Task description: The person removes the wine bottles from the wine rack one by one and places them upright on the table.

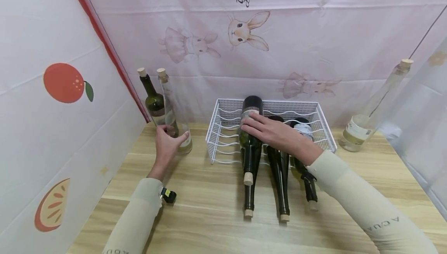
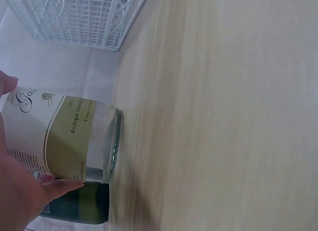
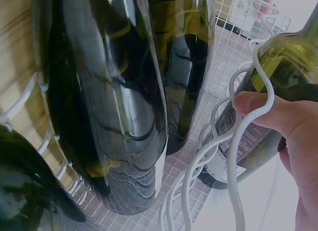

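Note:
My left hand [image 1: 166, 145] grips the lower part of a clear glass bottle [image 1: 172, 106], corked and standing on the table; its white and olive label [image 2: 69, 129] shows in the left wrist view. Close behind it is a corked dark green wine bottle [image 1: 153, 100]. My right hand [image 1: 274, 131] holds a green wine bottle [image 1: 249, 151] that lies on the upper wires of a white wire rack [image 1: 324, 124], its corked neck toward me. In the right wrist view the thumb [image 3: 258, 109] lies across that bottle's label. The far fingers are partly hidden.
Beneath the held bottle, several dark bottles, among them one in the middle [image 1: 278, 168], lie in the rack with necks over its front edge. Another clear corked bottle [image 1: 359, 127] stands on the wooden table [image 1: 209, 215] at right. Printed cloth [image 1: 297, 32] hangs behind.

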### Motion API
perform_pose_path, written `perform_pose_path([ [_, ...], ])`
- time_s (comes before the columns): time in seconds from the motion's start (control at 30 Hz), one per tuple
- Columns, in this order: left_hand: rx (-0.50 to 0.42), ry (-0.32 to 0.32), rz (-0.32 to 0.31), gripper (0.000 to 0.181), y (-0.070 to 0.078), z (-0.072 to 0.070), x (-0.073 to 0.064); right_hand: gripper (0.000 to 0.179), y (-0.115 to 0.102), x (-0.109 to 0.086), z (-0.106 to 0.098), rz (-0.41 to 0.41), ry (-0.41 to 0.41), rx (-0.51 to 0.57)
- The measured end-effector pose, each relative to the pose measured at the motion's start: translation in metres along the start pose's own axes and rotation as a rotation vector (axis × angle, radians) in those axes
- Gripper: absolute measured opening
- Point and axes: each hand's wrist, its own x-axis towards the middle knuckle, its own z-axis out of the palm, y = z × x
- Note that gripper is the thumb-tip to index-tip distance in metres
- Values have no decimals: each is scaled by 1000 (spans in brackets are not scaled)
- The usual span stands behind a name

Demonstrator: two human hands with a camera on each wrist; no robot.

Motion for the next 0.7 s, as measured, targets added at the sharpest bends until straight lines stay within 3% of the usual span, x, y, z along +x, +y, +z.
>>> perform_pose_path([
  [0.3,-15,-27,-7,82,-2,1,8,80,0,3,1,-20,29,-50],
  [0.7,-42,-121,-33,85,7,12,15,75,0,0,1,-31,26,-84],
])
